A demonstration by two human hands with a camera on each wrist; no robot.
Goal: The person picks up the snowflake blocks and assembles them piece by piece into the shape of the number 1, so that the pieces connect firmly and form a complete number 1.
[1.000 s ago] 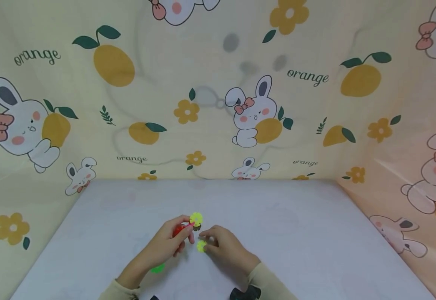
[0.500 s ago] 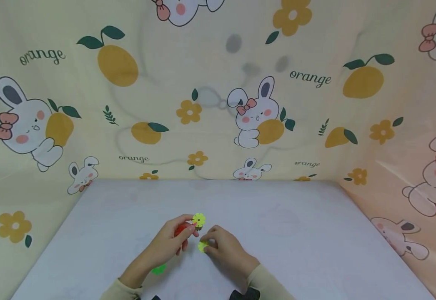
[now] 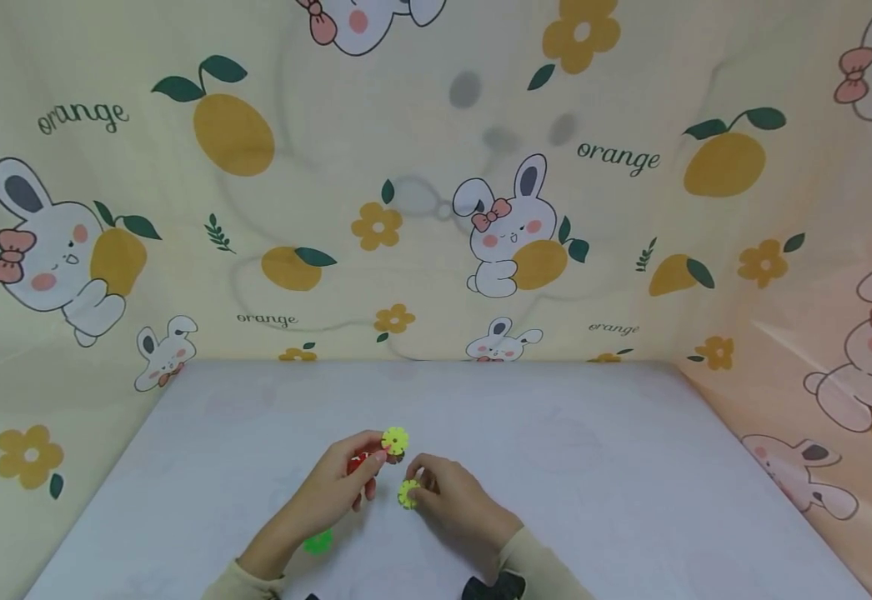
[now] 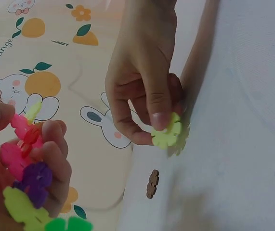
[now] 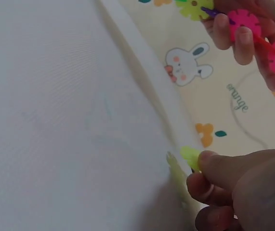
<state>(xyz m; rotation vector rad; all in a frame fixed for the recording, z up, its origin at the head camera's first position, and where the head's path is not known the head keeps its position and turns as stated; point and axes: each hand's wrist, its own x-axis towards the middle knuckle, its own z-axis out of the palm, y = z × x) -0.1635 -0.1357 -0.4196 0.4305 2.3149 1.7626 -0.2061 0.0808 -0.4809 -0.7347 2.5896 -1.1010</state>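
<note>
My left hand (image 3: 334,479) holds a chain of notched plastic flower discs. In the left wrist view the chain shows pink discs (image 4: 14,161), a purple disc (image 4: 35,183), a yellow-green disc (image 4: 24,208) and a green disc (image 4: 70,224) at its lower end. A yellow disc (image 3: 395,441) stands at the end by the left fingertips. Thumb and finger of my right hand (image 3: 458,504) pinch a separate yellow-green disc (image 4: 167,134), just above the table and apart from the chain. The palm and fingers hide part of the chain.
A brown notched disc (image 4: 152,184) is on the white table (image 3: 593,467), beyond the hands. Patterned cloth (image 3: 421,250) with rabbits and oranges walls the table's back and sides.
The right hand has shifted slightly right, and its yellow-green disc now shows more of its face. My left hand has barely moved and keeps its hold on the chain.
</note>
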